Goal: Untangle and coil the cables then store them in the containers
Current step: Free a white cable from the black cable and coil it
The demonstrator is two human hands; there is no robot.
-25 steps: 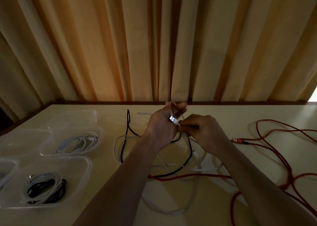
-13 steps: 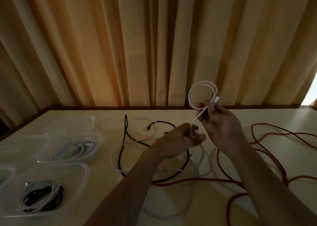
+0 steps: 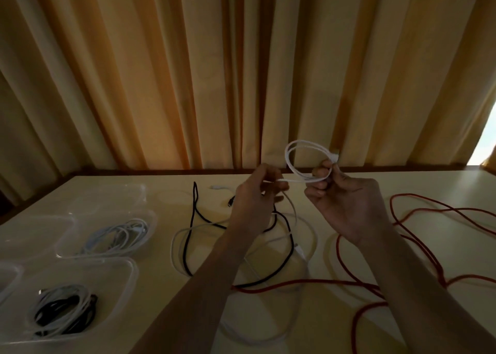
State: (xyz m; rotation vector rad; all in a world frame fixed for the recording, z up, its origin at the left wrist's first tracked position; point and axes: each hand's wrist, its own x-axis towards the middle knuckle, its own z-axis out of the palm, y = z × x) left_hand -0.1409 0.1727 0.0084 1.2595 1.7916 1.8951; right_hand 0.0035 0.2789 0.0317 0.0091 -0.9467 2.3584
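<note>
My right hand [image 3: 346,203] is raised over the table and grips a small coil of white cable [image 3: 291,163] with its plug end at the thumb. My left hand [image 3: 255,206] pinches the same cable just left of the coil; the cable's loose length drops to the table. Below the hands lies a tangle of a black cable [image 3: 290,235], white cable and a long red cable [image 3: 418,219]. At the left, a clear container [image 3: 118,278] holds coiled black and white cables, and another container [image 3: 150,219] holds coiled white cables.
More clear containers [image 3: 35,233] stand at the far left, with lids behind them. The cream table [image 3: 166,324] ends at a dark rail under orange curtains [image 3: 241,71]. Red cable loops spread across the right side of the table.
From close together low over the table, my right hand rose with the plug end and formed a loop. Now a second turn lies in the coil, and my left hand has come up to it.
</note>
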